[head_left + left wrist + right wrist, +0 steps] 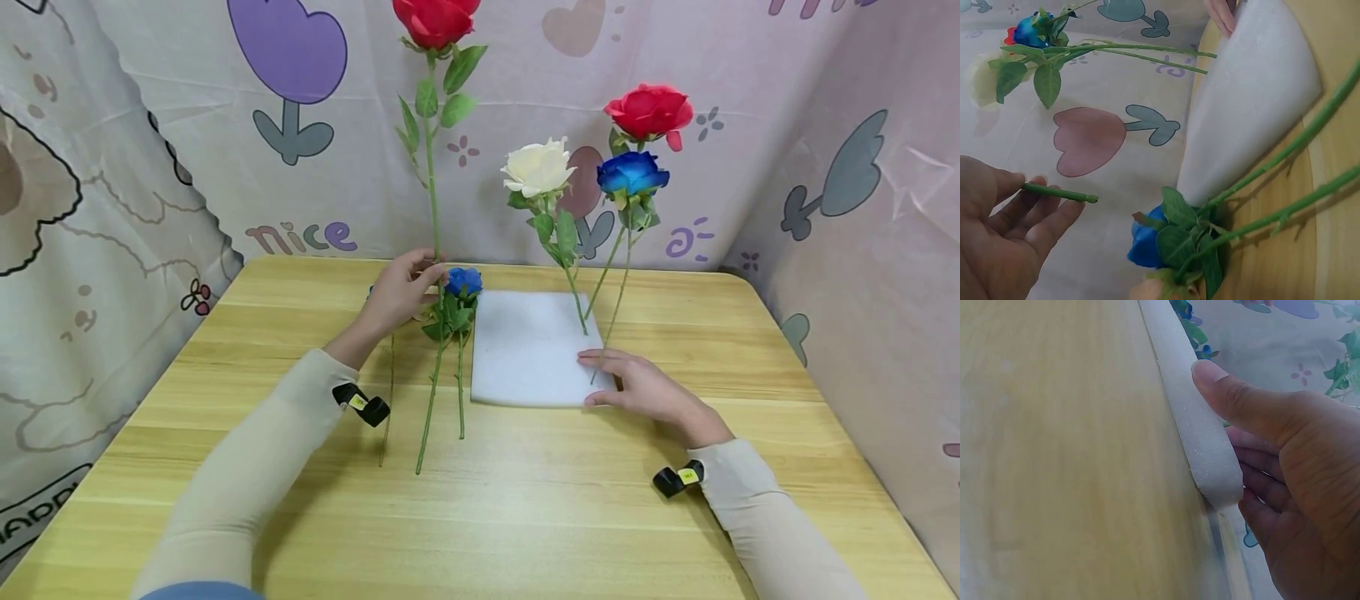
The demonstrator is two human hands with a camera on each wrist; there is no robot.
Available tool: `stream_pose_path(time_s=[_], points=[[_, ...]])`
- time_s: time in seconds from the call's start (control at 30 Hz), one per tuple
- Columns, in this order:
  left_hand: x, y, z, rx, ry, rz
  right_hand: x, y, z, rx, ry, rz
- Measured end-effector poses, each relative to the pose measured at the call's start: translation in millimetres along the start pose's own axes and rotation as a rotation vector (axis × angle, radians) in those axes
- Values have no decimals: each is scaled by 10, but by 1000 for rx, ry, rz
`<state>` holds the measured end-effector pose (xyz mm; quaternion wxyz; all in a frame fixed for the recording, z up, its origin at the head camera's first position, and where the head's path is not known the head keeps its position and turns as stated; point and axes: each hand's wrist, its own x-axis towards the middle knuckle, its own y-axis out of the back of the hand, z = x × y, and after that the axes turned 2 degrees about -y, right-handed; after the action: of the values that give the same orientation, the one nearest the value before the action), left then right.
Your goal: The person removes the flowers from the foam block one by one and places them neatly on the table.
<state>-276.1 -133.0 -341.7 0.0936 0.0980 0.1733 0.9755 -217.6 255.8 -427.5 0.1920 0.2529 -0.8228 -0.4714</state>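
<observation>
My left hand [405, 287] pinches the green stem of a tall red rose [437, 18] between thumb and fingers and holds it upright over the table. In the left wrist view, the stem's cut end [1063, 192] points past my fingertips. At the front right corner of a white foam board [525, 350], my right hand [645, 385] grips the edge, thumb [1210, 374] on the front side. A white rose [538, 167], a red rose [649, 112] and a blue rose [633, 173] stand tilted in the board.
Just left of the board, a blue rose [463, 282] lies on the wooden table [495, 517] among other stems, partly behind my left hand. A printed cloth [510, 100] hangs along the table's back edge.
</observation>
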Motion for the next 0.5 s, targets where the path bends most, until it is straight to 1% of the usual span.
stream_pose_path(time_s=[0.2,0.5], points=[[-105,107,-33,44,-18,-1,6,-2,0,1,4,3],[-268,211,-23,91,-39,-11,11,-21,48,-11,22,19]])
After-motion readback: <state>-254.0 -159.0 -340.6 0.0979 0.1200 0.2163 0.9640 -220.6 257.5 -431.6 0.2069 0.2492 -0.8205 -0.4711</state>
